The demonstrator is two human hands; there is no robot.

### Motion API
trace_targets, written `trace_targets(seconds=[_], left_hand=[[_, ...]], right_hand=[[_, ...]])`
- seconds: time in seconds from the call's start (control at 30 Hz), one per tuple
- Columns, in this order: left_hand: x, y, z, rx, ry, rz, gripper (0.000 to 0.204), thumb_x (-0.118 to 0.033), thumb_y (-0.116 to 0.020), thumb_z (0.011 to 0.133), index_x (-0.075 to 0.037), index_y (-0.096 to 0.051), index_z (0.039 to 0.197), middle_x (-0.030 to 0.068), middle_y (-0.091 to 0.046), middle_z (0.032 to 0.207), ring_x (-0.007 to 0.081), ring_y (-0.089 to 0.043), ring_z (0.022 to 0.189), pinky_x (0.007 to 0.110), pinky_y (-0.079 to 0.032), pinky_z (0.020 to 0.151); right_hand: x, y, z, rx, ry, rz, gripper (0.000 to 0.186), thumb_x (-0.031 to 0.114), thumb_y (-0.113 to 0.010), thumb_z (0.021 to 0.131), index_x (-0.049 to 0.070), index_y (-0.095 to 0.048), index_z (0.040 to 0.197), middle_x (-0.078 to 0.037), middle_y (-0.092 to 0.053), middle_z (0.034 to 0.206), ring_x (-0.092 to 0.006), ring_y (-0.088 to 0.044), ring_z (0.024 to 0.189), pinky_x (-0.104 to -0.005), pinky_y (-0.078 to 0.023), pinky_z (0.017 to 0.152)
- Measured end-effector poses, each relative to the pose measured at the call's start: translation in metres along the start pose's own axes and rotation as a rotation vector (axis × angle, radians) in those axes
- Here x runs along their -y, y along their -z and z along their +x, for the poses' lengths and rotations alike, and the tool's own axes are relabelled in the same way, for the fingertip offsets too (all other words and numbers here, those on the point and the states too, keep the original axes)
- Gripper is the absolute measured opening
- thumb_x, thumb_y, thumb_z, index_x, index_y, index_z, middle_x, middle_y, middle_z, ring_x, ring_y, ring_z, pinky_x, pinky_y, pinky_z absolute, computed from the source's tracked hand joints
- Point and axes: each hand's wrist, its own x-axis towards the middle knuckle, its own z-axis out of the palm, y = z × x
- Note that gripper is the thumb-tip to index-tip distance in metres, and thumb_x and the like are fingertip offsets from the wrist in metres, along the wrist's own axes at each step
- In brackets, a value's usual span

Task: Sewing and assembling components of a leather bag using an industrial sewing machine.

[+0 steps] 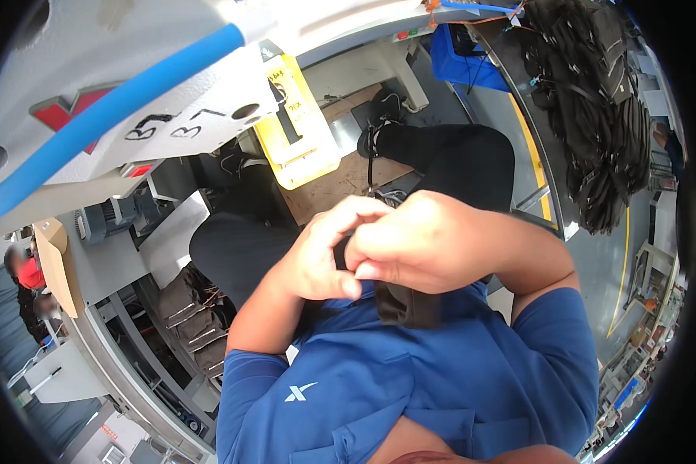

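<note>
Near the middle of the view, above my blue shirt, my left hand (325, 255) and my right hand (417, 243) are together, both with curled fingers. The fingertips of my right hand reach in against my left thumb and fingers. A dark brown fabric piece (406, 308) hangs just below and behind them, against my body. Whatever is between my fingers is hidden. A black cord (371, 166) and some grey coiled material (393, 196) show just beyond my hands, between my black-trousered legs.
A white machine (185, 85) with blue hose fills the upper left. A yellow plate (309, 131) lies beyond my knees. Dark garments (591, 116) are piled at right, near a blue crate (472, 69). Brown fabric bundles (197, 325) sit lower left. A person in red (29, 274) is at far left.
</note>
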Motion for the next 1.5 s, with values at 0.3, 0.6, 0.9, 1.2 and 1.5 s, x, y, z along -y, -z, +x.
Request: trace_targets(seconds=[0.3,0.6,0.9,1.2,1.5], left_hand=[[0.017,0.021,-0.005,0.527,0.111,-0.173,0.040,-0.022,-0.064,0.099,0.010,-0.062,0.122,0.0112,-0.069,0.118,0.0221,-0.062,0.116,0.037,-0.046,0.101],[0.031,-0.002,-0.031,-0.127,0.206,-0.726,0.094,-0.037,-0.082,0.076,0.006,-0.039,0.148,0.0198,-0.054,0.141,0.0284,-0.055,0.129,0.040,-0.043,0.108],[0.047,-0.004,-0.042,-0.144,0.190,-0.969,0.083,-0.049,-0.067,0.095,0.003,-0.037,0.151,0.0198,-0.049,0.148,0.0311,-0.050,0.136,0.047,-0.040,0.115],[0.036,-0.011,-0.034,-0.195,-0.068,-0.930,0.083,-0.040,-0.067,0.093,0.002,-0.030,0.154,0.0209,-0.042,0.154,0.0366,-0.041,0.144,0.051,-0.031,0.121],[0.054,-0.019,-0.034,-0.140,0.084,-1.232,0.089,-0.066,-0.046,0.099,-0.002,-0.026,0.157,0.0208,-0.036,0.159,0.0379,-0.038,0.145,0.056,-0.032,0.119]], right_hand=[[-0.029,0.002,0.018,-0.094,-0.100,-0.095,0.022,0.028,-0.072,0.093,0.006,-0.066,0.090,-0.007,-0.061,0.071,-0.0239,-0.063,0.062,-0.0343,-0.050,0.058],[-0.029,0.010,-0.040,-0.382,-0.220,-0.098,0.060,0.035,-0.087,0.076,0.001,-0.060,0.119,-0.014,-0.062,0.108,-0.0248,-0.064,0.096,-0.0367,-0.052,0.086],[-0.031,-0.035,-0.041,-0.393,-0.008,-0.087,0.054,0.012,-0.088,0.071,0.001,-0.060,0.115,-0.021,-0.063,0.120,-0.0372,-0.063,0.113,-0.0441,-0.052,0.097],[-0.026,-0.028,-0.041,-0.501,-0.019,-0.434,0.025,0.014,-0.082,0.077,0.005,-0.065,0.092,-0.010,-0.059,0.087,-0.0280,-0.059,0.077,-0.0390,-0.049,0.070],[-0.021,-0.030,-0.040,-0.451,0.126,-0.401,0.020,0.008,-0.080,0.077,0.002,-0.069,0.093,-0.010,-0.064,0.088,-0.0262,-0.062,0.075,-0.0381,-0.049,0.065]])
